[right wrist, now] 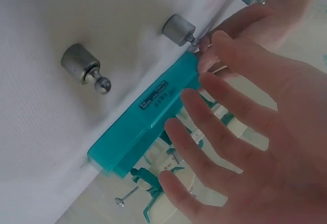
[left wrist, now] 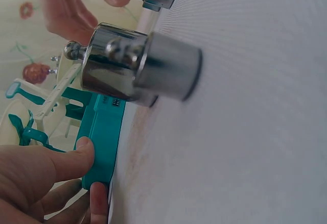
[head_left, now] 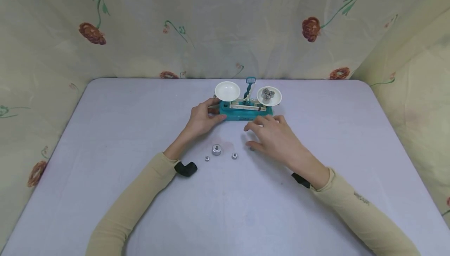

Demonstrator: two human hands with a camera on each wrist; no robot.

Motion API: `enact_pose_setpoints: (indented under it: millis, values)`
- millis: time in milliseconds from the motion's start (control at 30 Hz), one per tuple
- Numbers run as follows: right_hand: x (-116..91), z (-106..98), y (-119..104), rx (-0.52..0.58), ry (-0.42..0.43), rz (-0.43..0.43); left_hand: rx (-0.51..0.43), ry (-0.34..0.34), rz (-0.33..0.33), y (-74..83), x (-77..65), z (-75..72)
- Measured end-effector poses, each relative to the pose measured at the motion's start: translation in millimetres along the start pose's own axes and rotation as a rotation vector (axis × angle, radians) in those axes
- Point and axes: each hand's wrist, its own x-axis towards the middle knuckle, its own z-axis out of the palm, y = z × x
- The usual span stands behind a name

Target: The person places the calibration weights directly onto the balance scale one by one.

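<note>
A small teal balance scale stands on the table with two white pans. My left hand grips the left end of its base; in the left wrist view the thumb lies on the teal base. The left pan holds nothing, while several metal weights sit in the right pan. Before the scale's right end, my right hand hovers with spread, slightly bent fingers and holds nothing. Close under its thumb is a small knobbed weight, mostly hidden in the head view.
Nearer me on the pale table stand a larger weight and two smaller ones, a left weight and a right weight. A flowered cloth hangs behind the table's back edge.
</note>
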Motion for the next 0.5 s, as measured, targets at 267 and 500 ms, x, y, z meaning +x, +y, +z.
enact_pose_setpoints:
  millis: [267, 500]
  values:
    - [-1.9, 1.9, 0.8, -0.03, -0.017, -0.027, -0.001, -0.003, 0.002, -0.7, 0.5, -0.2]
    - [-3.5, 1.5, -0.5, -0.027, -0.065, -0.046, 0.002, -0.005, -0.001, -0.2, -0.5, -0.2]
